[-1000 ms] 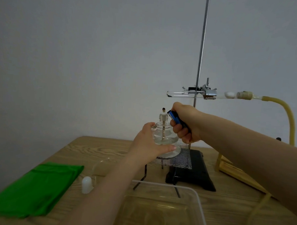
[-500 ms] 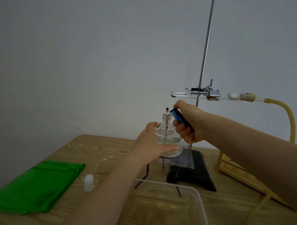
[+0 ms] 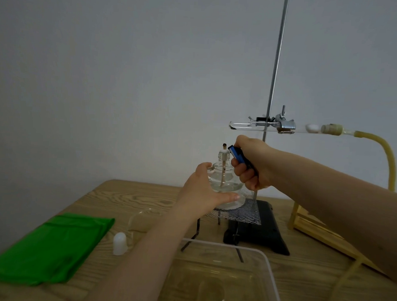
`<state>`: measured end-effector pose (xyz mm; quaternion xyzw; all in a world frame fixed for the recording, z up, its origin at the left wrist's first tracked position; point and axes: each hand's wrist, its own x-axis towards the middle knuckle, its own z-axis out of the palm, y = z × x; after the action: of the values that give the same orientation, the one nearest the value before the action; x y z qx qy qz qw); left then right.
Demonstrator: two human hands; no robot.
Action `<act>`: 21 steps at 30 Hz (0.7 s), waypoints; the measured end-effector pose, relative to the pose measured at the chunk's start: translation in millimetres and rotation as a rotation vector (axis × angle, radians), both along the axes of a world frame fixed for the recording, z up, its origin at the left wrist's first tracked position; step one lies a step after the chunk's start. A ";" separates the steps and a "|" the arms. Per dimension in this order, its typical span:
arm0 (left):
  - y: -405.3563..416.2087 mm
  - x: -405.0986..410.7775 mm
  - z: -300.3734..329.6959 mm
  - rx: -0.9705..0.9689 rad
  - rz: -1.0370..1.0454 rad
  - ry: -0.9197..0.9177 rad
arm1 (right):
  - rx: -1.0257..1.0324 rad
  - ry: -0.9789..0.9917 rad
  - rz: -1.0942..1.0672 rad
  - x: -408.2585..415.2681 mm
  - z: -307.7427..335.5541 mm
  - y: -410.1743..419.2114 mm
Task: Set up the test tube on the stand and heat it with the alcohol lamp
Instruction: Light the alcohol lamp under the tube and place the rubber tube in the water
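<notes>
A glass alcohol lamp (image 3: 223, 176) stands uncapped on a wire mesh (image 3: 242, 211) over a tripod. My left hand (image 3: 205, 191) grips the lamp's body from the left. My right hand (image 3: 251, 166) holds a blue lighter (image 3: 238, 155) with its tip just right of the wick; no flame shows. Above and to the right, a test tube (image 3: 246, 126) lies level in the clamp (image 3: 282, 124) of a stand with a black base (image 3: 262, 232). A stopper (image 3: 331, 129) joins the tube to a yellow hose (image 3: 384, 154).
A green cloth (image 3: 50, 246) lies at the front left, with a white lamp cap (image 3: 120, 243) and a glass dish (image 3: 142, 220) beside it. A clear plastic tub (image 3: 267, 269) sits near the front edge. A wooden rack (image 3: 314, 232) stands at the right.
The view shifted slightly. My right hand has brought the lighter a little closer to the wick. My left hand stays on the lamp.
</notes>
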<state>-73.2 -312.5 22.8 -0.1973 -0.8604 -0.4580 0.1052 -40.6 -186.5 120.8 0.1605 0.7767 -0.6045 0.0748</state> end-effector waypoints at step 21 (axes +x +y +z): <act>2.1 0.1 0.7 0.008 0.010 0.010 | -0.050 -0.028 0.023 0.5 -2.4 4.0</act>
<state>-73.1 -310.4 23.4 -0.1950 -0.8589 -0.4600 0.1128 -40.1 -182.6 118.4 0.1583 0.7620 -0.6205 0.0965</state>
